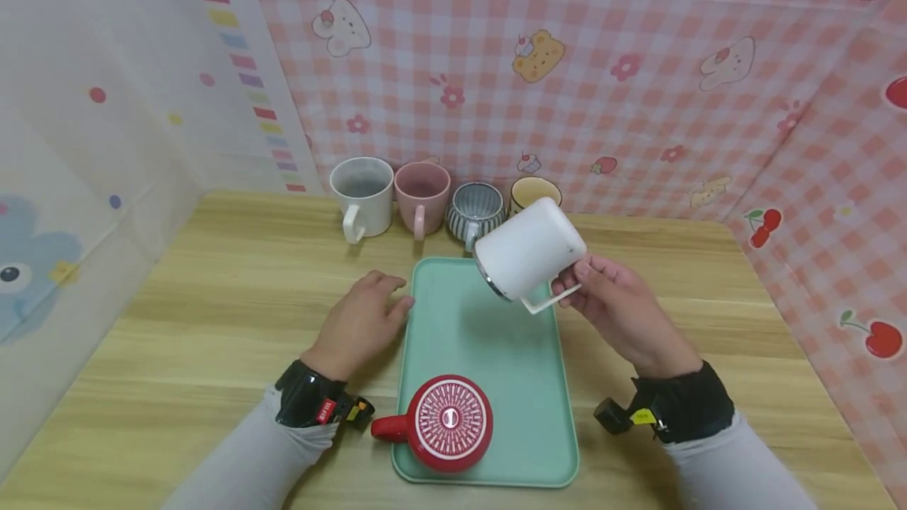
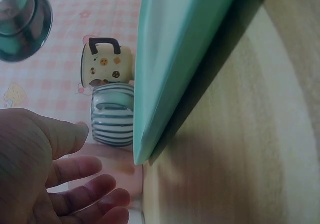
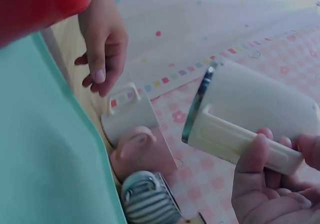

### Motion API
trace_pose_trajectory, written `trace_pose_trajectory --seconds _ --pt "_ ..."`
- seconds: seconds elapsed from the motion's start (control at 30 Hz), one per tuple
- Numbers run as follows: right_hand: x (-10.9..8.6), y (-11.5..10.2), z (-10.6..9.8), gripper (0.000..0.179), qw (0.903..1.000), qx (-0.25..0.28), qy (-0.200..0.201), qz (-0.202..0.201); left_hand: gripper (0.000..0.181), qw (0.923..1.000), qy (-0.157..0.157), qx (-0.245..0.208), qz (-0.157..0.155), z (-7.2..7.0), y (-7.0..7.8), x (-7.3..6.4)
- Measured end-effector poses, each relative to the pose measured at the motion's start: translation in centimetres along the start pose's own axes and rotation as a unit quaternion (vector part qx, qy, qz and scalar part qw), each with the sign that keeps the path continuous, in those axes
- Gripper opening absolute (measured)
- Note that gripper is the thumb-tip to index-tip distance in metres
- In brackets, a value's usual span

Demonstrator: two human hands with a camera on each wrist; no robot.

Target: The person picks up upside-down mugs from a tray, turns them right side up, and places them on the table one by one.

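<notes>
Soft light bathes the green tray (image 1: 527, 415), a faint shadow (image 1: 496, 323) lying toward its far edge. Both wrist views appear dimmer, hazier.

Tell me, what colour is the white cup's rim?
The rim of the white cup is shiny silver; it shows best in the right wrist view.

Glossy red mug (image 1: 453, 423), metal-rimmed white mug (image 1: 527, 250), smooth tray (image 1: 496, 384)

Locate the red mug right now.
In the head view, the red mug sits upside down on the green tray's near left part, its handle jutting past the tray's left edge.
</notes>
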State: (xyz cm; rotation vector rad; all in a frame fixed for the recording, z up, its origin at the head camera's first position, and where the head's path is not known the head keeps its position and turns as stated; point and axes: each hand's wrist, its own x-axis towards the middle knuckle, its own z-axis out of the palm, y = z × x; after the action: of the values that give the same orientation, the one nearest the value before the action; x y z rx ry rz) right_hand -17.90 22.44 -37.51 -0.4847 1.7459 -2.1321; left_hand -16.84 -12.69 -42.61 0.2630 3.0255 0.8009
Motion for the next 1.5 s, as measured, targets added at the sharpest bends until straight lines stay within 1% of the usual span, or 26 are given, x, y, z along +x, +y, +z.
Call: trace_pose_trajectory --seconds 0.13,0.23,0.3,0.43,0.53,0.67,0.83,0.9,1.03,1.13,1.23,1.3,1.37,1.43,1.5 --pt "1.1 0.4 0.4 0.027 0.9986 0.051 0.01 0.007 0.044 1.0 -0.006 -0.001 -0.005 0.0 0.1 0.0" --pt "1.7 0.7 0.9 0.028 0.9954 0.092 0.022 0.013 0.044 0.9999 -0.007 -0.003 -0.006 0.0 0.1 0.1" --pt "2.1 1.0 1.2 0.029 0.9922 0.12 0.031 0.015 0.044 1.0 -0.006 -0.003 -0.005 0.0 0.1 0.1" --pt "2.9 1.5 1.9 0.026 0.9825 0.178 0.048 0.023 0.043 1.0 -0.004 -0.004 -0.003 -0.2 0.1 0.1" --pt "3.1 1.8 2.2 0.023 0.9767 0.202 0.064 0.035 0.042 1.0 -0.004 -0.004 0.007 -0.4 0.2 0.1" --pt "3.1 2.2 2.3 0.022 0.9734 0.213 0.076 0.04 0.043 0.9997 -0.009 -0.013 0.018 -0.8 0.4 0.4" --pt "3.4 2.6 2.5 0.023 0.9666 0.244 0.067 0.041 0.045 0.998 -0.03 -0.05 0.025 -1.8 0.9 0.7" --pt "3.5 2.7 2.6 0.024 0.9627 0.26 0.064 0.042 0.044 0.9961 -0.045 -0.068 0.035 -2.2 1.2 0.9" --pt "3.7 2.8 2.9 0.024 0.9558 0.286 0.05 0.042 0.042 0.9893 -0.084 -0.102 0.062 -2.7 2.3 1.3" --pt "3.8 2.7 3.3 0.026 0.9533 0.298 0.028 0.041 0.043 0.9811 -0.116 -0.132 0.081 -2.9 3.8 1.7" --pt "3.8 2.7 3.8 0.028 0.95 0.31 0.006 0.039 0.043 0.9724 -0.135 -0.164 0.097 -3.0 5.2 2.1" --pt "3.7 2.7 4.1 0.029 0.9467 0.32 -0.005 0.034 0.041 0.9671 -0.14 -0.189 0.097 -3.0 6.0 2.3" --pt "3.7 2.8 4.4 0.03 0.9428 0.332 -0.009 0.032 0.037 0.9618 -0.137 -0.22 0.088 -3.0 6.6 2.4" --pt "3.7 3.0 4.6 0.031 0.9409 0.337 -0.01 0.028 0.033 0.9565 -0.128 -0.253 0.07 -2.9 6.9 2.4" --pt "3.8 3.2 4.7 0.031 0.9413 0.336 -0.007 0.03 0.03 0.9482 -0.116 -0.291 0.05 -2.8 7.2 2.5"
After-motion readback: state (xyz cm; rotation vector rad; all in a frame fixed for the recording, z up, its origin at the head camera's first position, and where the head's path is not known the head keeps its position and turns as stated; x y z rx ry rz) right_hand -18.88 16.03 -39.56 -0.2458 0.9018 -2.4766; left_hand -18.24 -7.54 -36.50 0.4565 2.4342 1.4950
